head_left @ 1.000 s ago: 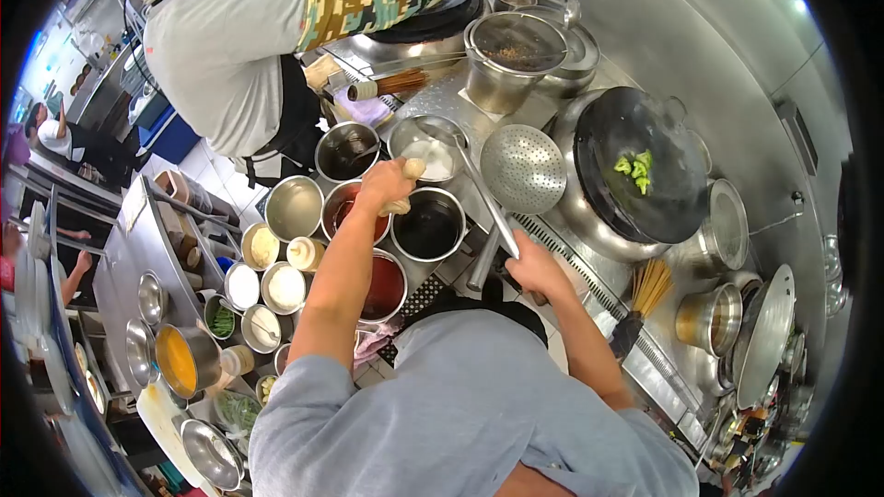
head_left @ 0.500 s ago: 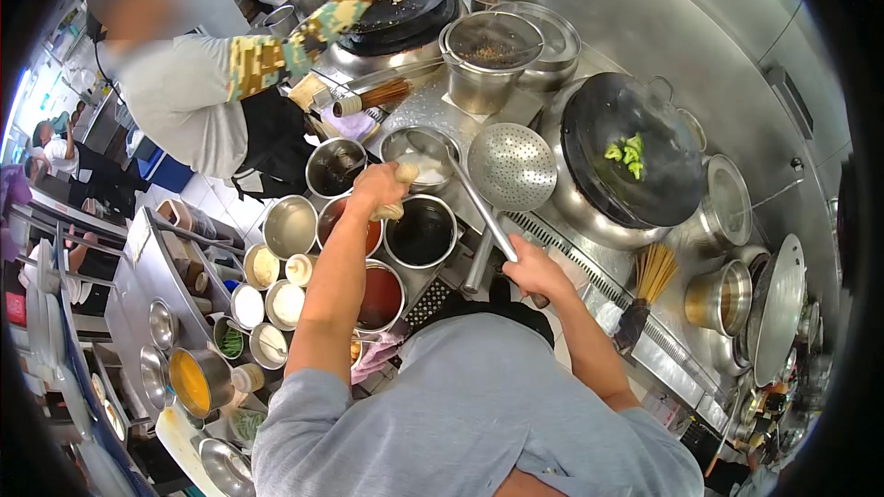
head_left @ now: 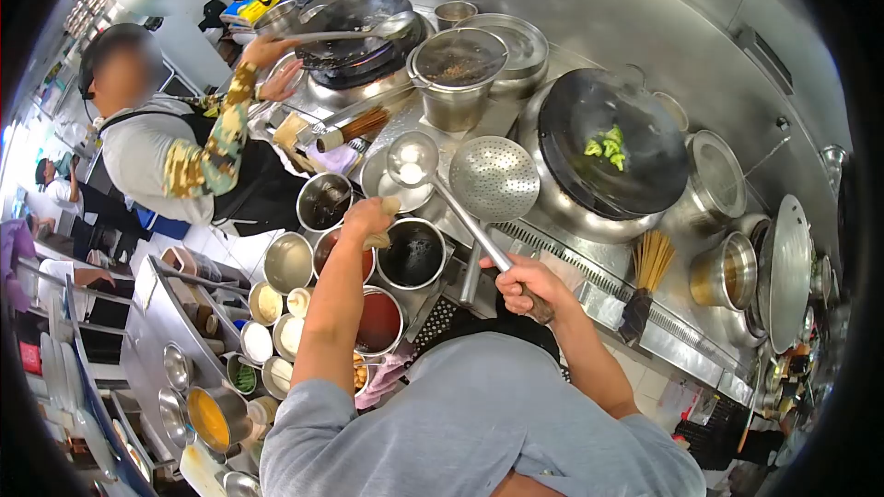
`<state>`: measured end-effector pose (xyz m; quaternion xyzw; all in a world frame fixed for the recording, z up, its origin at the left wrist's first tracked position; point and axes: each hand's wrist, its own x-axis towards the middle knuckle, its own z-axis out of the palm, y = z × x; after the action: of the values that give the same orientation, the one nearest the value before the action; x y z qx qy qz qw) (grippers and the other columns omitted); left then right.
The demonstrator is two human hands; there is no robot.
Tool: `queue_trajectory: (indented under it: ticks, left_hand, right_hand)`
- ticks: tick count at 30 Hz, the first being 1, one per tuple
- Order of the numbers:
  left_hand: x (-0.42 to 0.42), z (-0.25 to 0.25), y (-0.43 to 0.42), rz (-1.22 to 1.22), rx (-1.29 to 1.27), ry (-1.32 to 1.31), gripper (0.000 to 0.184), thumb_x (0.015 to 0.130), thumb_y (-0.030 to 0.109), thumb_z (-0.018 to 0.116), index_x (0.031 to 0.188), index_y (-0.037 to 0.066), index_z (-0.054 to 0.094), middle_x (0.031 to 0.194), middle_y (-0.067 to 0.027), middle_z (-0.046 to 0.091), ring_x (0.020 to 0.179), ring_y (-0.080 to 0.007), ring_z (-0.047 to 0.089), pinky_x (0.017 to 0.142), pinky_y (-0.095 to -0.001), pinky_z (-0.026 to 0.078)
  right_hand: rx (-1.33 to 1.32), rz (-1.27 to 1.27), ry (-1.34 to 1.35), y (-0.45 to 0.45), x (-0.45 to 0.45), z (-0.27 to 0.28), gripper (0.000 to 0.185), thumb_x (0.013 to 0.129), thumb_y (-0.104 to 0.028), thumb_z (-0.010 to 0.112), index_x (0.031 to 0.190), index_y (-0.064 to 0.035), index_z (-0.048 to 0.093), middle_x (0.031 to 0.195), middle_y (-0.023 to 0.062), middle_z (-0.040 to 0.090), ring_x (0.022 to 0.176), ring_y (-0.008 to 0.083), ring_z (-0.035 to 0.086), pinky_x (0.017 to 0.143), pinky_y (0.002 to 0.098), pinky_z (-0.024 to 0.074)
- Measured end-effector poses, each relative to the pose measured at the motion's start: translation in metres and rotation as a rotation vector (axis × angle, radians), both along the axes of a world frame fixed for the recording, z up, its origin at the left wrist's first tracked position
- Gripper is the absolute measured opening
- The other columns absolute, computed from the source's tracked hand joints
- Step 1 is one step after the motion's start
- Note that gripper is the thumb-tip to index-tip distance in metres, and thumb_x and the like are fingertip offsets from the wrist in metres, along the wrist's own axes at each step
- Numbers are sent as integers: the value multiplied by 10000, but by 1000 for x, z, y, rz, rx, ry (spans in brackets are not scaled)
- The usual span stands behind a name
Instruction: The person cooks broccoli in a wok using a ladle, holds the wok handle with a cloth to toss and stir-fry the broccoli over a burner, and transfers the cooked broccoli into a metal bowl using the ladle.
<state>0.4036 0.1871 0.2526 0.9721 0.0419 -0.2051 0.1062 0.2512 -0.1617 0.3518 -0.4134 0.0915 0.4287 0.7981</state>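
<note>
My right hand (head_left: 532, 287) grips the handle of a metal ladle (head_left: 470, 221). Its bowl is up over the rim of a steel pot (head_left: 376, 186), with a bright, whitish patch inside it. My left hand (head_left: 366, 221) is closed on a beige, cloth-like thing (head_left: 384, 221), above a pot of red sauce (head_left: 329, 255) and beside a pot of dark liquid (head_left: 412, 253). A perforated skimmer (head_left: 494, 179) lies to the right of the ladle bowl. Green broccoli pieces (head_left: 606, 148) sit in a black wok (head_left: 571, 186) on the stove.
Left of me, a co-worker (head_left: 157, 147) reaches over another wok (head_left: 354, 46) holding a ladle. Several seasoning containers (head_left: 288, 262) crowd my left side. A strainer over a pot (head_left: 456, 69) stands behind the skimmer. A bamboo brush (head_left: 652, 262) is at the stove's front edge.
The ladle bowl has come up out of the steel pot, and my right hand has turned on its handle. My left hand is slightly lower. The co-worker's arm has drawn back with a ladle.
</note>
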Motion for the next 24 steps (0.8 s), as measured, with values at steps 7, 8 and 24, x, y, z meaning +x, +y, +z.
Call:
queue_trajectory:
  ticks: [7,8,24]
  left_hand:
    - [-48,30,6,186,-402,-261,651,770,296,700,1323,20,495,1189,-225,629,1096,-343,621,939,-431,491]
    - [-72,37,6,308,-621,-333,650,775,291,700,1326,16,489,1178,-222,630,1087,-341,623,932,-426,497]
    - [-252,-9,-223,639,-2140,683,669,914,462,582,1396,32,406,1164,-204,629,972,-305,650,851,-420,535]
  right_hand:
    - [-132,30,-147,-1,-9,29,447,860,1,498,1303,-3,436,613,10,421,375,104,400,352,261,317]
    - [-146,30,-163,-2,-8,34,455,860,1,498,1310,5,430,616,12,422,380,103,401,356,258,326]
    - [557,-171,134,-126,-3,3,518,942,-67,381,1446,37,319,600,-38,398,345,66,350,371,254,305]
